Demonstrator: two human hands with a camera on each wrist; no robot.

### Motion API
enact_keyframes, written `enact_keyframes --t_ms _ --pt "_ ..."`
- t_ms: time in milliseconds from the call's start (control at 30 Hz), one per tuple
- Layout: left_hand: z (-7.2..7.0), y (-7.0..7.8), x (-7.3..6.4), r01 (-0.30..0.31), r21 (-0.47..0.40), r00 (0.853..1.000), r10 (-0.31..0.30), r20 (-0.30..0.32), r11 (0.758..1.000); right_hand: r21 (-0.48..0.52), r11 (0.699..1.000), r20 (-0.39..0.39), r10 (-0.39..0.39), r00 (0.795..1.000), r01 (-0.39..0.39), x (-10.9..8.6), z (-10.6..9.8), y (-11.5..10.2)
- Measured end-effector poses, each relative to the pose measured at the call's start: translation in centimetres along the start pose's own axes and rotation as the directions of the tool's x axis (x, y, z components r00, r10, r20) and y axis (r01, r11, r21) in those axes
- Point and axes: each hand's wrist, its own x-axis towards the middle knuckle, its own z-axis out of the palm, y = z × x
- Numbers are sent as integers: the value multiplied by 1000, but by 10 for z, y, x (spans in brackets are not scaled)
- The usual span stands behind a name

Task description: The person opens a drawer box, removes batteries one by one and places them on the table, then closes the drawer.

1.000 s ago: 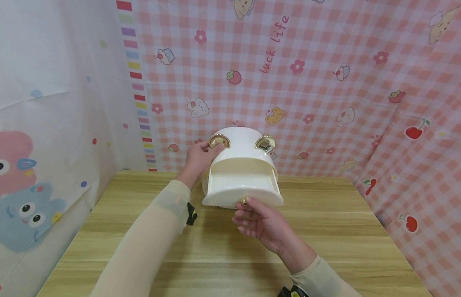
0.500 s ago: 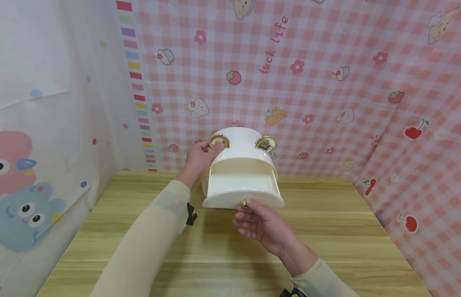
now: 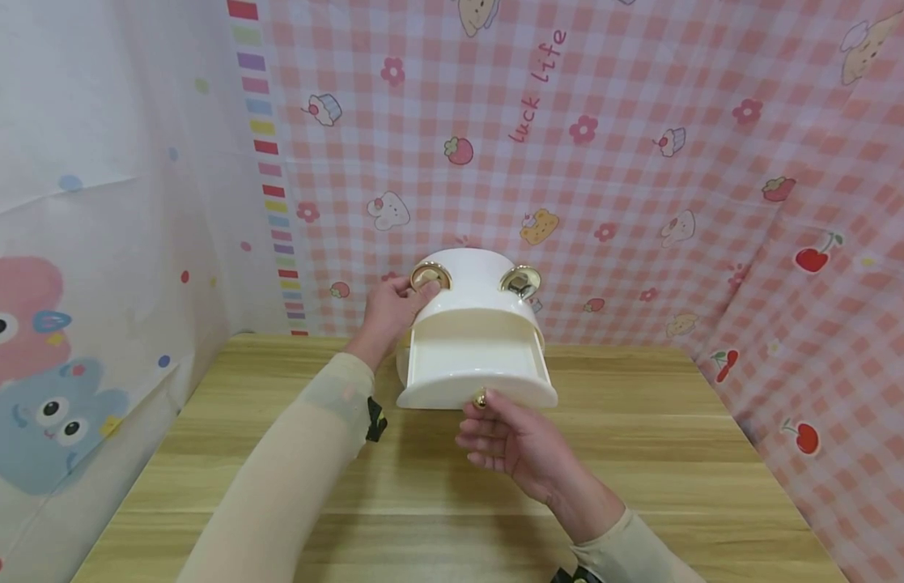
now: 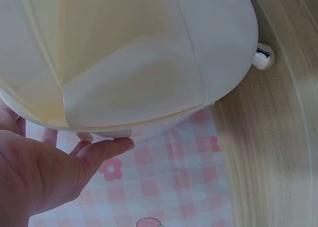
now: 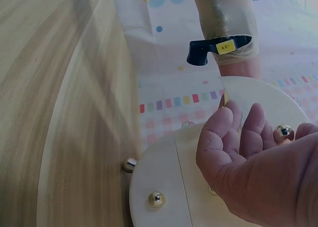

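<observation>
A glossy white drawer cabinet [image 3: 469, 279] with two round gold ear-like parts stands at the back of the table. Its upper drawer [image 3: 477, 354] is pulled out toward me, and the pale floor inside shows. My right hand [image 3: 528, 445] pinches the drawer's small gold knob [image 3: 481, 399] between thumb and index finger, the other fingers loosely bent below. My left hand [image 3: 393, 316] grips the cabinet's upper left side beside the left gold ear [image 3: 431, 277], thumb in front. Behind the cabinet its other fingers are partly hidden. Below, the right wrist view shows another knob [image 5: 157, 199].
The wood-grain table [image 3: 626, 478] stretches in front and to both sides. Close behind the cabinet hangs a pink checked cloth [image 3: 452, 194], and a white printed cloth [image 3: 175, 243] hangs at left. A gold foot [image 4: 264, 56] shows under the cabinet.
The right hand and the knob have shifted very slightly down and right, with the drawer front tipping a little. The left hand and the cabinet body have stayed still.
</observation>
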Motion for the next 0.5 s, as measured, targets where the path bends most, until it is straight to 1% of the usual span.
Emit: enact_keyframes --t_ms 200,267,333,400,467,500 --pt "-1 0 0 1 4 1000 -1 6 1000 -22 999 25 25 999 -25 -3 -2 -1" --pt "-2 0 0 -3 9 1000 3 9 1000 -52 998 55 43 998 -40 -6 -2 -3" --pt "-2 0 0 -8 9 1000 8 10 1000 -109 993 102 59 993 -48 -11 -4 -7" --pt "-2 -1 0 -16 12 1000 16 11 1000 -186 982 153 51 987 -22 -17 -5 -15" --pt "-2 -1 1 -23 9 1000 22 9 1000 -265 963 197 6 980 47 -24 -6 -28" --pt "-2 -2 1 -24 9 1000 24 9 1000 -308 947 208 -29 978 93 -28 -6 -37"
